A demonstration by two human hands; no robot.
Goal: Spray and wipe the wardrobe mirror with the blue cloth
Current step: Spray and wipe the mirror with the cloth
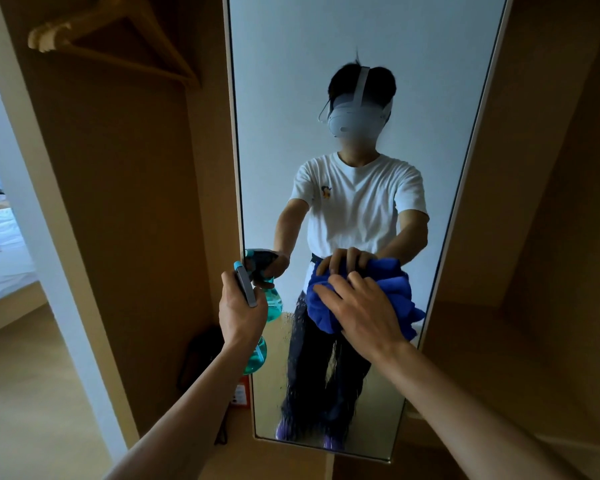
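A tall wardrobe mirror (pixel 357 393) stands straight ahead, its lower part streaked with wet drops. My right hand (pixel 361 310) presses a bunched blue cloth (pixel 400 296) flat against the glass at about mid-height, fingers spread over it. My left hand (pixel 239 313) grips a teal spray bottle (pixel 257 355) by its neck, the nozzle held close to the mirror's left edge. The mirror reflects a person in a white T-shirt with both arms reaching forward.
An open wardrobe bay to the left holds wooden hangers (pixel 111 39) and a dark bag (pixel 201 355) on its floor. A bed with white sheets (pixel 0 251) shows through the gap at far left. Wooden panels (pixel 534 237) flank the mirror on the right.
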